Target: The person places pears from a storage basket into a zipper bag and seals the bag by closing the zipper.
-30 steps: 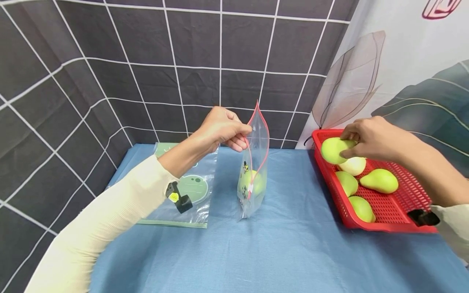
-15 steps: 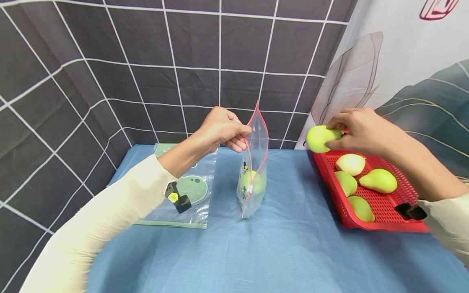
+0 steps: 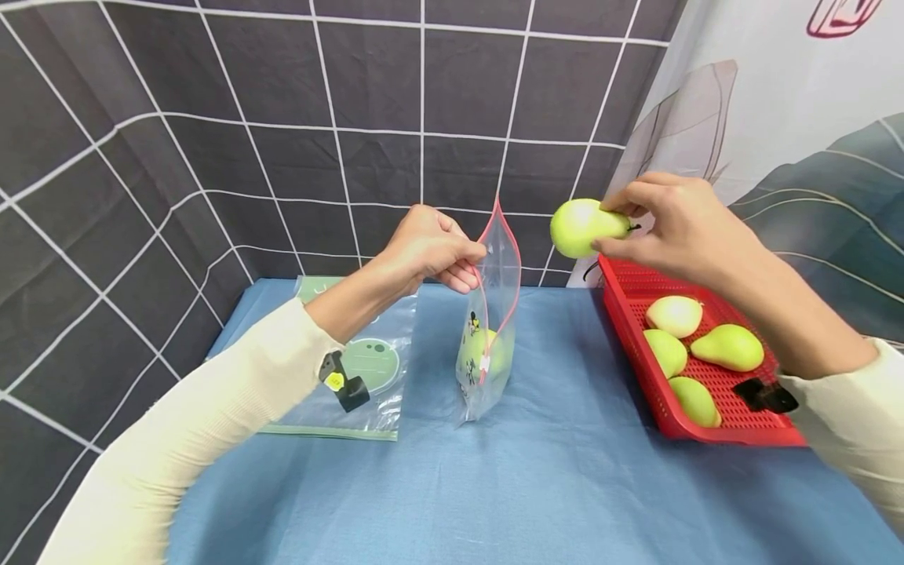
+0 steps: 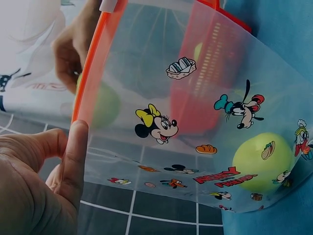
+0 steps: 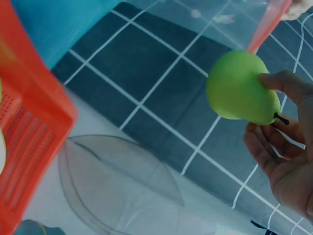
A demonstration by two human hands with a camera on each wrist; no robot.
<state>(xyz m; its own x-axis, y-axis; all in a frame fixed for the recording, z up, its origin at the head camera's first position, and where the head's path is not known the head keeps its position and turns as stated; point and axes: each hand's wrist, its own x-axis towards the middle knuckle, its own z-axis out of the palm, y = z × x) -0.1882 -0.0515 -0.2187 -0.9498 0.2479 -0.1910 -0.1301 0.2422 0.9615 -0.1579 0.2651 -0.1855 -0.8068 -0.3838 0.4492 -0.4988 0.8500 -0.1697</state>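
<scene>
My left hand (image 3: 439, 249) pinches the red-edged mouth of a clear zip bag (image 3: 500, 275), which stands upright with its top spread apart. Cartoon figures are printed on the bag's side in the left wrist view. One green pear (image 4: 261, 161) lies at the bottom inside it. To the right of the mouth, my right hand (image 3: 671, 224) holds another green pear (image 3: 582, 227) in the air, thumb on one side and fingers on the other. In the right wrist view its dark stem (image 5: 281, 118) points toward the palm.
A red perforated basket (image 3: 639, 384) at the right holds several pears (image 3: 729, 348). Flat on the blue cloth (image 3: 537, 486), left of the standing bag, lies a second clear bag (image 3: 377, 420) with green print. A dark tiled-pattern cloth (image 3: 367, 78) rises behind.
My right hand has lifted the pear up from over the basket and carried it left toward the bag's mouth. The left hand and the bag stay in place.
</scene>
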